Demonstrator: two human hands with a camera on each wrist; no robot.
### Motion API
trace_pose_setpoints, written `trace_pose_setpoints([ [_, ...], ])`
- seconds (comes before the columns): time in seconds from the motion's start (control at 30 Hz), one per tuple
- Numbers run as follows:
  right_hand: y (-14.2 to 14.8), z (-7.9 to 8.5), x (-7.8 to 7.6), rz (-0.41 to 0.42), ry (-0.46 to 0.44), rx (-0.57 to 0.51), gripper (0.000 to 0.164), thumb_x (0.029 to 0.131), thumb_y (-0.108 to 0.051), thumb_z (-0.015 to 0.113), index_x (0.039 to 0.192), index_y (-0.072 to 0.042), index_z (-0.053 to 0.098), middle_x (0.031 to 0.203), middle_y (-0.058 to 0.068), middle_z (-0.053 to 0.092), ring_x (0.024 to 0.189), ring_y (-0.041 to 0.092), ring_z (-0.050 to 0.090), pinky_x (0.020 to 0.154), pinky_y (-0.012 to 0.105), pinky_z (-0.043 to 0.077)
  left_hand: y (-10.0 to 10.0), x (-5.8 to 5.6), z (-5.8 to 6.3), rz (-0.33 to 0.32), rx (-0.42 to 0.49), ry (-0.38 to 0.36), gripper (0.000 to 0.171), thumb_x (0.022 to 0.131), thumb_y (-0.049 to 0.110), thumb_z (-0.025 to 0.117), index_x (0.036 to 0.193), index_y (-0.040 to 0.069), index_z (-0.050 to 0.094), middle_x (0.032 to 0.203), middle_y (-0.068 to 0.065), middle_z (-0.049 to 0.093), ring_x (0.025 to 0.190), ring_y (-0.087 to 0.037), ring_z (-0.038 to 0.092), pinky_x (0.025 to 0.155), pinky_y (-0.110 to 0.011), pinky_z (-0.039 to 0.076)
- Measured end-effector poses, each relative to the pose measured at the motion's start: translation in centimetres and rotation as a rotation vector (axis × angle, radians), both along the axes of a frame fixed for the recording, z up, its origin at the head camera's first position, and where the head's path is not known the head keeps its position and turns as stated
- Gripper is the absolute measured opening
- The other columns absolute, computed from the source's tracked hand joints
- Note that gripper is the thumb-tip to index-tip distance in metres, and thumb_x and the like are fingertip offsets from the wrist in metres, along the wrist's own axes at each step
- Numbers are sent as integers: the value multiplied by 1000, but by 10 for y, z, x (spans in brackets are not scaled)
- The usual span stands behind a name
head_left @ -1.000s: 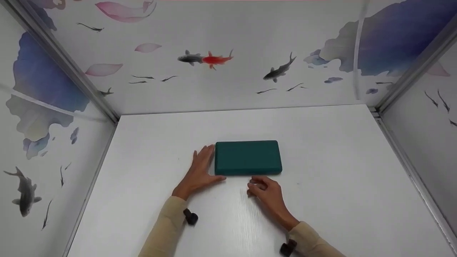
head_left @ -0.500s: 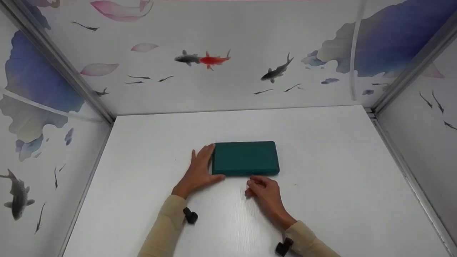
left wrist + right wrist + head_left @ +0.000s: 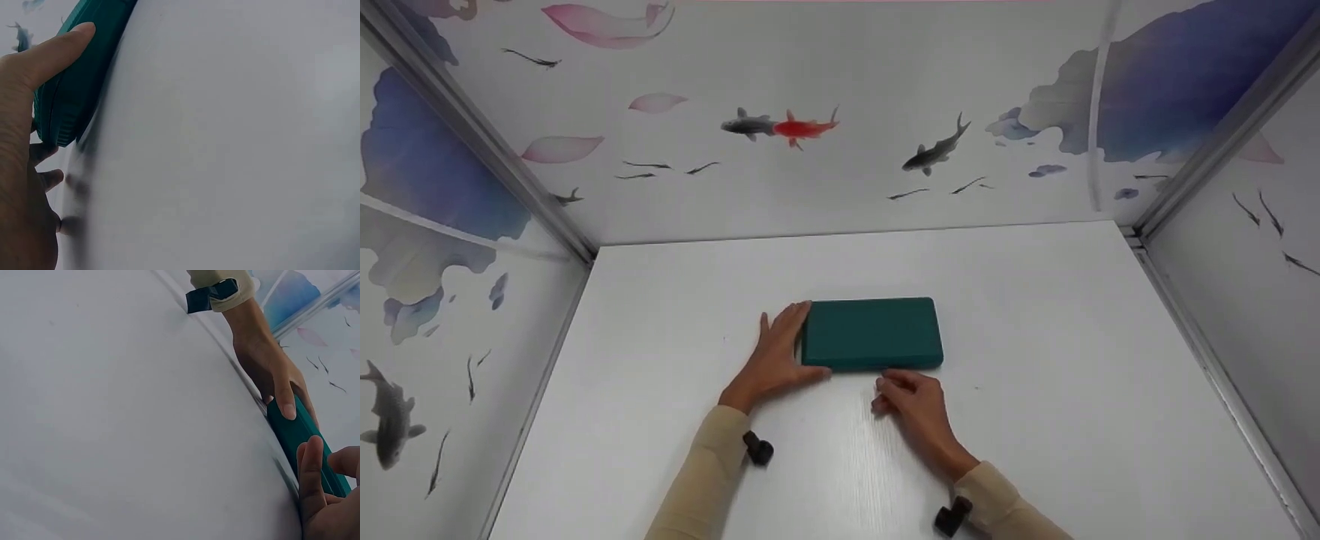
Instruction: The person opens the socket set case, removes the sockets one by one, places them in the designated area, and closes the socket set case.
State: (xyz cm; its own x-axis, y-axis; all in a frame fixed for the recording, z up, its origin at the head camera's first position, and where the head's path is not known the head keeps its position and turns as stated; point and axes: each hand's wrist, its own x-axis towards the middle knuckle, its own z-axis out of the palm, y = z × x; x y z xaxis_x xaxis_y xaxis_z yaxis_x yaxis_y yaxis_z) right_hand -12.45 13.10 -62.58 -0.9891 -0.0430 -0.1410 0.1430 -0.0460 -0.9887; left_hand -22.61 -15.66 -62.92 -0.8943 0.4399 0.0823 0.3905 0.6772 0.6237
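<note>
A dark green, rectangular case (image 3: 873, 334) lies flat on the white table (image 3: 1035, 315), its long side facing me. My left hand (image 3: 776, 360) holds its left end, thumb along the front side and fingers by the end and far corner. In the left wrist view, the thumb (image 3: 62, 53) presses on the case (image 3: 79, 101), near a ribbed patch at its end. My right hand (image 3: 919, 401) is at the front edge, right of the middle, with bent fingers and fingertips right at the edge. In the right wrist view, its fingers (image 3: 312, 467) overlap the case (image 3: 289, 430), where a seam runs lengthwise.
White panels painted with fish and petals stand behind and at both sides, such as the back wall (image 3: 840, 195). Metal rails, one being the right rail (image 3: 1215, 360), border the table. A small black device sits on each sleeve cuff, including the left device (image 3: 759, 450).
The head view has shifted slightly, so the scene sits a little further left. My left hand has closed in a little around the case's end. My right hand stays at the front edge.
</note>
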Motion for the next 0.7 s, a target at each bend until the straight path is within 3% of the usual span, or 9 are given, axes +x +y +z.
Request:
trace_pose_setpoints([
  [0.3, -12, 5, -4, -60, -58, -44, 30, 109, -17, 72, 124, 9, 75, 105, 25, 78, 91, 29, 81, 86, 32, 66, 1, 1, 2, 55, 29, 27, 123, 83, 70, 83, 176, 11, 28, 176, -16, 36, 164, -36, 30, 132, -67, -5],
  [0.57, -28, 8, -6, -182, -146, -279, 37, 110, -19, 72, 125, 14, 71, 118, 31, 71, 94, 26, 80, 90, 38, 66, 7, 2, 0, 70, 67, 9, 120, 85, 66, 85, 175, 8, 30, 173, -20, 39, 163, -39, 32, 133, -68, -4],
  [0.7, -32, 9, -7, -239, -186, -316, 40, 109, -23, 74, 124, 14, 69, 112, 28, 73, 91, 24, 80, 90, 36, 66, 10, 4, -2, 75, 83, -7, 120, 86, 65, 85, 175, 8, 28, 174, -19, 38, 163, -38, 31, 133, -65, -5],
])
